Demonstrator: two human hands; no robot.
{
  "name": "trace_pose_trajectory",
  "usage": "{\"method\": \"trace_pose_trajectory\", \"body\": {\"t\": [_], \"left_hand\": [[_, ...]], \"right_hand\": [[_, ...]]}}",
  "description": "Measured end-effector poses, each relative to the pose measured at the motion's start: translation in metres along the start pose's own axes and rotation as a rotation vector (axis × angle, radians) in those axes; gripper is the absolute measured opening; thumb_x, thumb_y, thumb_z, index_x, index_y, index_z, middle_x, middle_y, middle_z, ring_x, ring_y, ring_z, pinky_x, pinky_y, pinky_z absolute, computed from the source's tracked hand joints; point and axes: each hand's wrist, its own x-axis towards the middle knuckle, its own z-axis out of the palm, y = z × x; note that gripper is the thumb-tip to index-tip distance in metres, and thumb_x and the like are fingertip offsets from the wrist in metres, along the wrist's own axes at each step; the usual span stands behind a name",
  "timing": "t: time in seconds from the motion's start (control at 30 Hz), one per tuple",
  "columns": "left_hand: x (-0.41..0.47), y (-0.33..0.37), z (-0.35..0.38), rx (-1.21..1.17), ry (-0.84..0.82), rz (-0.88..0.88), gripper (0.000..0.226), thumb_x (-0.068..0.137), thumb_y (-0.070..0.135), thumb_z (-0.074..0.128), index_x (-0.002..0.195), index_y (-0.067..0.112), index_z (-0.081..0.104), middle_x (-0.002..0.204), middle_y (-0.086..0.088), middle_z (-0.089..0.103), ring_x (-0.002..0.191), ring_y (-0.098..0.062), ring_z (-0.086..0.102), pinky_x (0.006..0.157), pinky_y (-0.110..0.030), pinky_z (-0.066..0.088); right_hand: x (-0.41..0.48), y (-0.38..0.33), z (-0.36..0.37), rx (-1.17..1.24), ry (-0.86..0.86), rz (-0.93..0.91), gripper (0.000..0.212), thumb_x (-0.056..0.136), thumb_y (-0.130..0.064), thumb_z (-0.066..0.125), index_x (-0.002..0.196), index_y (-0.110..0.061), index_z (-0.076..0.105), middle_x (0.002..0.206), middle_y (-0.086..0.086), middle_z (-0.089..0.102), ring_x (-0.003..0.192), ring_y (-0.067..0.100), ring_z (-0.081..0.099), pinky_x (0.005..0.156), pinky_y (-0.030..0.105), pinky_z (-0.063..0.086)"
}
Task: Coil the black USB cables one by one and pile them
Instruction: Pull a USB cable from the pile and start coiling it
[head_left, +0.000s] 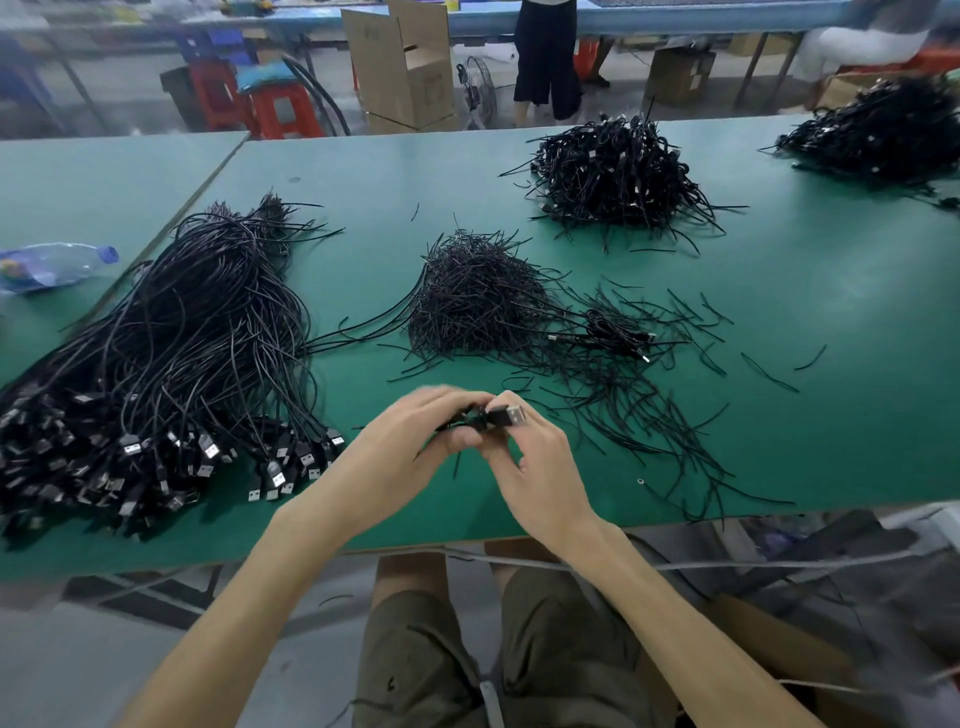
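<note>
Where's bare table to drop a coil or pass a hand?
Bare: far strip between loose cables and coiled pile; right side between scattered ties and far-right pile. Crowded: left edge, centre tie heap, ties right of it.

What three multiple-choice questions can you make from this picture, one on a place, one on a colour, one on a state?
1. Where does the plastic bottle lie?
A. at the far left, on its side
B. beside the right-hand pile
C. on the floor

2. What colour is the table top?
A. white
B. red
C. green

3. The left hand and right hand are:
A. lying flat on the table
B. both gripping one cable
C. lifting the bottle

Answers:
1 A: the bottle lies on its side at the picture's left edge.
2 C: the surface is green all over.
3 B: the fingers of both hands curl round the cable, its USB plug sticking out.
</note>
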Motion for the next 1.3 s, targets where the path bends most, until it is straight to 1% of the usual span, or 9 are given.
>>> {"method": "trace_pose_trajectory", "body": {"t": [0.07, 0.17, 0.23, 0.37, 0.53, 0.67, 0.9, 1.13, 1.3], "left_hand": [[0.002, 0.004, 0.000, -0.004, -0.009, -0.114, 0.034, 0.102, 0.050, 0.038, 0.115, 0.026, 0.058, 0.103, 0.015, 0.066, 0.097, -0.011, 0.062, 0.085, -0.041, 0.052], [0.002, 0.008, 0.004, 0.000, 0.038, -0.149, 0.035, 0.100, 0.059, 0.029, 0.099, 0.030, 0.050, 0.076, 0.013, 0.062, 0.070, -0.008, 0.058, 0.067, -0.037, 0.051], [0.003, 0.012, 0.008, -0.152, 0.095, -0.184, 0.028, 0.106, 0.050, 0.032, 0.090, 0.033, 0.048, 0.066, 0.009, 0.062, 0.055, -0.011, 0.052, 0.056, -0.031, 0.045], [0.013, 0.009, 0.009, -0.366, 0.003, -0.412, 0.018, 0.109, 0.031, 0.040, 0.105, 0.020, 0.054, 0.054, -0.002, 0.065, 0.039, -0.020, 0.048, 0.047, -0.027, 0.043], [0.005, 0.006, -0.001, -0.666, -0.094, -0.458, 0.028, 0.112, 0.022, 0.031, 0.128, 0.009, 0.051, 0.074, -0.016, 0.073, 0.050, -0.030, 0.058, 0.053, -0.034, 0.052], [-0.010, -0.003, -0.017, -0.877, -0.254, -0.283, 0.039, 0.110, 0.012, 0.031, 0.147, 0.010, 0.042, 0.099, -0.026, 0.070, 0.073, -0.037, 0.062, 0.073, -0.041, 0.054], [-0.025, -0.026, -0.023, -1.149, -0.363, -0.165, 0.046, 0.111, 0.023, 0.026, 0.153, 0.010, 0.040, 0.135, -0.033, 0.056, 0.104, -0.047, 0.064, 0.089, -0.047, 0.050], [-0.027, -0.041, -0.021, -1.108, -0.376, -0.147, 0.047, 0.104, 0.022, 0.051, 0.151, 0.019, 0.045, 0.137, -0.027, 0.059, 0.110, -0.045, 0.066, 0.093, -0.044, 0.052], [-0.019, -0.040, -0.013, -0.981, -0.302, -0.128, 0.062, 0.099, 0.010, 0.058, 0.155, 0.024, 0.037, 0.111, -0.025, 0.068, 0.086, -0.039, 0.067, 0.089, -0.044, 0.052]], "right_hand": [[0.002, -0.003, -0.002, 0.017, 0.012, 0.029, 0.007, 0.093, 0.001, 0.063, 0.096, -0.006, 0.065, 0.088, -0.010, 0.055, 0.079, 0.002, 0.053, 0.070, 0.007, 0.039], [0.005, -0.006, -0.004, 0.086, 0.025, 0.053, 0.014, 0.094, 0.000, 0.063, 0.084, -0.009, 0.059, 0.081, -0.008, 0.057, 0.076, 0.003, 0.056, 0.069, 0.008, 0.039], [0.005, -0.007, -0.004, 0.095, 0.033, 0.032, 0.020, 0.097, -0.004, 0.064, 0.080, -0.008, 0.053, 0.078, -0.007, 0.054, 0.071, 0.012, 0.053, 0.067, 0.015, 0.040], [0.003, -0.006, 0.001, -0.169, 0.000, -0.120, 0.018, 0.097, -0.004, 0.063, 0.081, -0.005, 0.056, 0.079, 0.000, 0.052, 0.069, 0.019, 0.045, 0.068, 0.024, 0.038], [0.004, -0.002, -0.002, -0.494, 0.011, -0.340, 0.019, 0.100, -0.005, 0.059, 0.081, -0.007, 0.058, 0.078, 0.004, 0.053, 0.072, 0.022, 0.047, 0.066, 0.035, 0.044], [0.004, -0.004, -0.005, -0.488, 0.007, -0.361, 0.025, 0.104, -0.011, 0.048, 0.080, -0.007, 0.057, 0.080, 0.004, 0.055, 0.074, 0.022, 0.049, 0.068, 0.033, 0.043], [0.007, -0.013, -0.004, -0.387, -0.004, -0.319, 0.018, 0.083, 0.011, 0.057, 0.077, -0.006, 0.054, 0.076, 0.004, 0.051, 0.069, 0.023, 0.044, 0.064, 0.038, 0.044], [0.003, -0.015, -0.001, -0.274, -0.050, -0.198, 0.013, 0.087, 0.010, 0.057, 0.080, -0.001, 0.056, 0.081, 0.007, 0.055, 0.070, 0.028, 0.050, 0.067, 0.042, 0.046], [0.001, -0.014, 0.003, -0.201, -0.035, -0.128, 0.016, 0.097, 0.000, 0.058, 0.081, -0.002, 0.055, 0.082, 0.005, 0.054, 0.069, 0.025, 0.048, 0.067, 0.036, 0.044]]}}
